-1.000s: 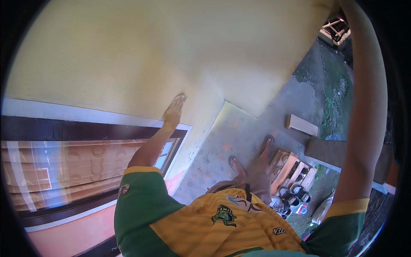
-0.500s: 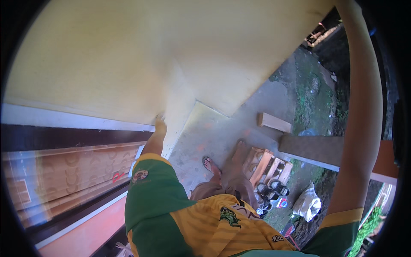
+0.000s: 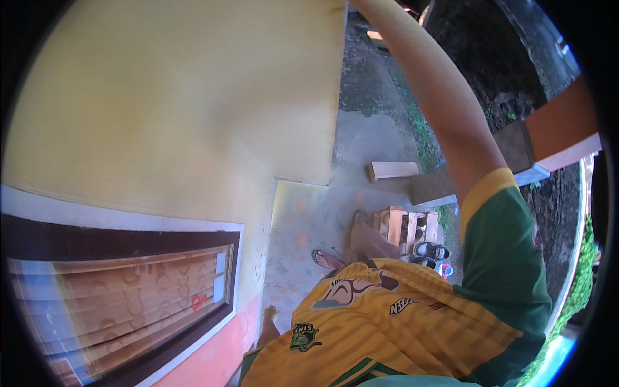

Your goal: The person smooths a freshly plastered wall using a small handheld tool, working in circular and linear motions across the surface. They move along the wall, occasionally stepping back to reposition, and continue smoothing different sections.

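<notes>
Filling the upper left, the yellow wall (image 3: 142,109) spreads above the left hand (image 3: 269,314), which is near the pink lower wall (image 3: 219,338); the right hand is past the top edge. Whether either holds anything, I cannot tell.

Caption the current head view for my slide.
Bare left hand beside a yellow-and-pink painted wall; right arm extended to the picture's top edge.

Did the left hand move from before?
Yes: the left hand moved down, from above the window to beside the pink wall.
</notes>
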`<state>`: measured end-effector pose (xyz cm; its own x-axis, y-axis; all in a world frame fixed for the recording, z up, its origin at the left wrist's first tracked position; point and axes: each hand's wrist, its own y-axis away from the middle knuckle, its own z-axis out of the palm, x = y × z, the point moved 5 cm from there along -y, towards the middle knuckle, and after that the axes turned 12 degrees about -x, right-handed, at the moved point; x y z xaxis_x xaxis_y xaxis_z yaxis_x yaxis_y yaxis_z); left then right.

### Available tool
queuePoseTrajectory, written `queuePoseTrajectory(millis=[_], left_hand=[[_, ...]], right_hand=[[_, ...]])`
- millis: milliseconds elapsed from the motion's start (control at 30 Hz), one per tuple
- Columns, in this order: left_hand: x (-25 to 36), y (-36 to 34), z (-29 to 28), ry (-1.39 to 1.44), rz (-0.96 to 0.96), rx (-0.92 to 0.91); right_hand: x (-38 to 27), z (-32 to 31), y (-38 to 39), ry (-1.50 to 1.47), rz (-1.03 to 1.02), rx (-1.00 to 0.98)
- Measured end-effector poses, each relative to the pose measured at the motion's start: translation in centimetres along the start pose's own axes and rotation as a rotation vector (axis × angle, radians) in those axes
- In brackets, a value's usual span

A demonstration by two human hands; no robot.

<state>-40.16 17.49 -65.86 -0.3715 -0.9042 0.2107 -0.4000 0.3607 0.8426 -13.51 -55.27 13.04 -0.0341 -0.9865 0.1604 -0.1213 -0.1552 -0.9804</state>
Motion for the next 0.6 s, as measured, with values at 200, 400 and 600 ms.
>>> queuePoseTrajectory(millis=[200,400,600], left_hand=[[2.4,-2.9,-5.0,0.500,-0.154,0.196],[15.4,-5.7,-22.5,1.193,0.173,0.473],[32.3,6.5,-47.8,0.939,0.429,1.036]], right_hand=[[1.1,-0.6,0.8,-0.285,-0.023,-0.067],[9.4,-3.5,7.8,-0.709,0.211,-0.230],[18.7,1.6,43.8,-0.783,0.805,-0.717]])
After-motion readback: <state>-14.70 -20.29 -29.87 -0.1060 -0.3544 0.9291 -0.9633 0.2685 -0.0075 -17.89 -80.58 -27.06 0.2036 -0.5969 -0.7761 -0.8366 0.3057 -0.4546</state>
